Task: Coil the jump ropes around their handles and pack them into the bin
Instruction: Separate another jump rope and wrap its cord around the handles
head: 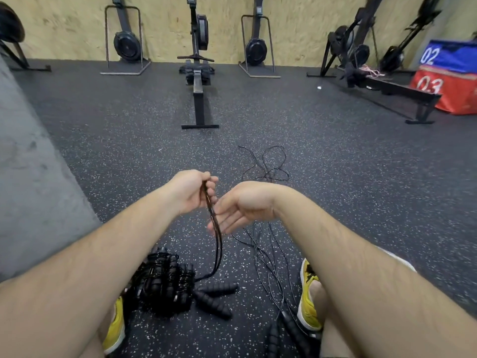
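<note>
We pinched doubled rope (220, 246) in left hand (191, 192); right hand (240, 210) lay open beside it. Gathering step, we judged; next needed handles (219, 288) lifted for winding.

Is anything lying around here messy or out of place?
Yes: thin black cords sprawl in a loose tangle on the floor ahead of the right hand, unlike the neatly coiled ropes piled by the left foot. The left hand grips another folded cord. No bin shows.
</note>
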`<action>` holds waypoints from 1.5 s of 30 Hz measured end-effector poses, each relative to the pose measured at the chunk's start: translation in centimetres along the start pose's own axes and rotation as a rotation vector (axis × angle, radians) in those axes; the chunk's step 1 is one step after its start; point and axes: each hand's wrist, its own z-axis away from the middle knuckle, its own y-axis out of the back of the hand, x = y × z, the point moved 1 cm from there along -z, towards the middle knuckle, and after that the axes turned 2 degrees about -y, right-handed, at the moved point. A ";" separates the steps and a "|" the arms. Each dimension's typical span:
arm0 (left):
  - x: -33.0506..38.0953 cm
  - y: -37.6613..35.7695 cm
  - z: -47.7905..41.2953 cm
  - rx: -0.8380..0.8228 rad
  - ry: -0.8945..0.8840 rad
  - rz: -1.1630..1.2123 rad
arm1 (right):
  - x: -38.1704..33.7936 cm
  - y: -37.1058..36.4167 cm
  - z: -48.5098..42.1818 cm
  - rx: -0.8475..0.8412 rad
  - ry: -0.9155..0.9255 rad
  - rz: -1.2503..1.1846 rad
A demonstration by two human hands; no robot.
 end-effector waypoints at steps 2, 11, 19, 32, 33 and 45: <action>0.8 0.0 1.1 -0.083 -0.008 -0.072 | -0.2 0.9 -0.7 0.154 0.015 -0.103; 0.7 1.8 4.9 -0.412 0.100 -0.523 | -2.0 1.2 -1.9 0.374 0.273 -0.307; 1.3 1.4 2.6 0.029 -0.320 -0.414 | -0.5 0.3 -0.6 0.243 0.222 -0.101; -1.7 2.1 3.3 -0.175 -0.264 -0.518 | -1.5 0.1 -1.3 0.556 0.466 -0.184; -1.7 2.1 3.4 -0.148 -0.322 -0.618 | -1.5 0.4 -1.5 0.568 0.466 -0.208; 1.8 0.5 2.6 0.096 -0.614 -0.358 | 1.3 -1.5 -1.0 0.511 0.291 0.347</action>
